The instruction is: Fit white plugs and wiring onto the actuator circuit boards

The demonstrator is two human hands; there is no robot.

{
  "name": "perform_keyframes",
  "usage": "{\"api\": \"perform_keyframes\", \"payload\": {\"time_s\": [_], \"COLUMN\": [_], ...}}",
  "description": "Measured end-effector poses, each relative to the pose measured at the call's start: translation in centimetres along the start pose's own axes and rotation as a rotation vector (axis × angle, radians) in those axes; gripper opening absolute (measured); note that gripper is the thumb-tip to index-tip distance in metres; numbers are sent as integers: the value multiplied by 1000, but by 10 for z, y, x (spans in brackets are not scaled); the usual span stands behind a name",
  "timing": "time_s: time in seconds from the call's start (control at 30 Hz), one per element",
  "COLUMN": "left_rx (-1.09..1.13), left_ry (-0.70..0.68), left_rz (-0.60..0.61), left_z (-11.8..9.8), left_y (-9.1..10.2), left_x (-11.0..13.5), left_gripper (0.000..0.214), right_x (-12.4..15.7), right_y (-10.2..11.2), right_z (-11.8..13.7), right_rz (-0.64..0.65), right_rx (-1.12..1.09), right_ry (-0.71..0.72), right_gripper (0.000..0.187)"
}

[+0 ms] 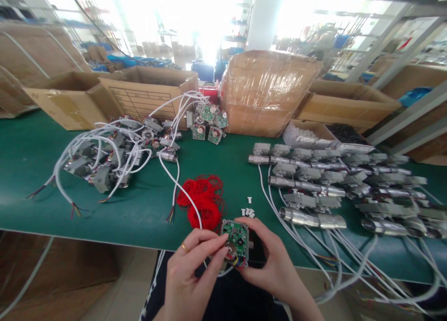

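At the table's front edge, my right hand (270, 262) grips a small square housing with a green circuit board (238, 235) facing up. Coloured wires show at the board's lower edge, and a white cable trails from the unit. My left hand (195, 260), with a ring on one finger, pinches thumb and forefinger together over the board's lower left, by a round metal part. Whatever lies between those fingertips is too small to make out. Just beyond the hands is a bundle of red cord (204, 207). Several small white pieces (248, 212) lie right of the cord.
Rows of grey-topped metal valve units (314, 200) with white cables fill the right side. On the left is a heap of similar units (115, 158), and more open-board units (209, 120) stack farther back. Cardboard boxes (268, 95) line the back of the green table (139, 223).
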State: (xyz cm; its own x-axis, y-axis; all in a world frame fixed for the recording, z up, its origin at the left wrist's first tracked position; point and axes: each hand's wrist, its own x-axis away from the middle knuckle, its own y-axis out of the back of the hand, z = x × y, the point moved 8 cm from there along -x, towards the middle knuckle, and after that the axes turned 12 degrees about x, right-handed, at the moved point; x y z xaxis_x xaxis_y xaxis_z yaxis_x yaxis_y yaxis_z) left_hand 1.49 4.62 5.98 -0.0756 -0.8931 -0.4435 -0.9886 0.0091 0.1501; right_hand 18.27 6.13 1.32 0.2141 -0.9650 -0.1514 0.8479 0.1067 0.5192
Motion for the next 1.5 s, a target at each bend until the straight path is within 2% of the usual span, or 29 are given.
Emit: {"api": "perform_keyframes", "payload": {"time_s": [0.13,0.2,0.3,0.37,0.4,0.5,0.57,0.63,0.87,1.0,1.07,1.17,1.23,1.37,1.43,1.5], "left_rx": [5,22,20,-18,-35,-44,-11,32,126,137,122,40,-41,-132,-76,20], "left_ry": [-98,-92,-77,-68,-56,52,135,196,350,337,305,276,273,240,227,237], "left_rz": [47,67,111,118,121,207,272,286,180,148,164,169,158,121,76,37], "left_z": [-4,-2,0,2,4,18,26,29,29,29,28,30,31,29,28,28], "left_y": [-9,-12,-15,-13,-11,-12,-15,-18,-25,-27,-27,-21,-16,-12,-11,-10], "left_x": [-3,-10,-19,-19,-18,-11,-6,-6,-13,-14,-12,-5,2,9,7,5], "left_gripper": [19,14,17,5,12,78,94,85,46,30,35,60,68,53,45,43], "right_x": [-2,-2,-3,-3,-3,-3,-3,-2,1,1,1,4,7,16,19,20], "right_y": [1,0,0,0,1,0,-1,-1,-1,0,1,2,-1,-7,-5,-2], "right_z": [4,5,5,4,4,2,0,0,4,9,10,7,1,-13,-14,-13], "right_rz": [-11,1,8,1,1,21,50,68,65,13,-28,-116,-156,-195,-192,-175], "right_rx": [5,15,18,1,-12,-50,-58,-56,-19,-2,-3,-16,-4,159,236,242], "right_ry": [31,46,54,40,32,20,21,26,62,67,54,20,-24,-64,-55,-62], "right_gripper": [60,60,60,60,60,61,64,66,65,62,61,58,58,73,79,74]}}
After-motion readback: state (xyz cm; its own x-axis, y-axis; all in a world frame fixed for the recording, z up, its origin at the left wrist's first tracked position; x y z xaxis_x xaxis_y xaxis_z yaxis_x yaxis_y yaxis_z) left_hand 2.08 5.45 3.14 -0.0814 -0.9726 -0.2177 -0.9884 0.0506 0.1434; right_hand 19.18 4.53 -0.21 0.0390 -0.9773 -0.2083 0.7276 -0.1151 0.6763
